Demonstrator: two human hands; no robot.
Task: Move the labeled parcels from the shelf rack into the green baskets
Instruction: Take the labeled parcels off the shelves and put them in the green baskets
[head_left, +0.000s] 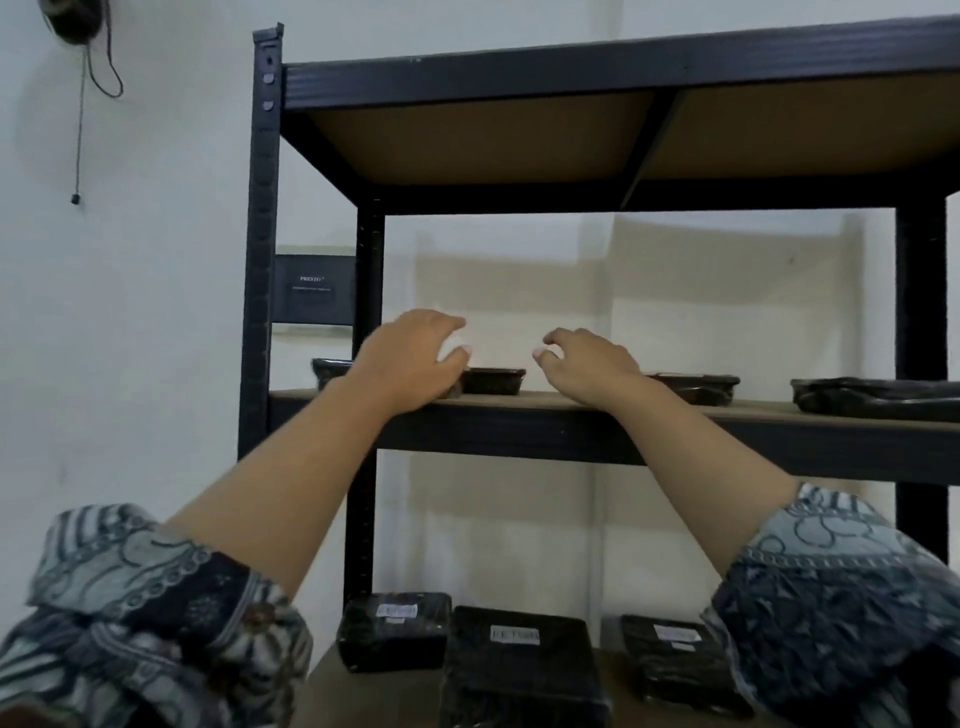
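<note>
Both arms reach up to the middle shelf (519, 402) of the black metal shelf rack (260, 260). The left hand (410, 358) hovers with its fingers loosely bent and spread, holding nothing. The right hand (589, 366) is likewise loosely curled and holds nothing.

A flat black-wrapped parcel (493, 380) lies on the shelf just below and between the two sets of fingertips. Whether the left palm touches it cannot be told. A second parcel (328, 368) lies left of the left hand's fingers, a third parcel (696, 387) right of the right hand's fingers, and a fourth parcel (878, 397) further right.

Well below the fingers, the lower shelf (332, 686) holds three black parcels with white labels: a small one (395, 631), a larger one (519, 670), and another (670, 660).
</note>
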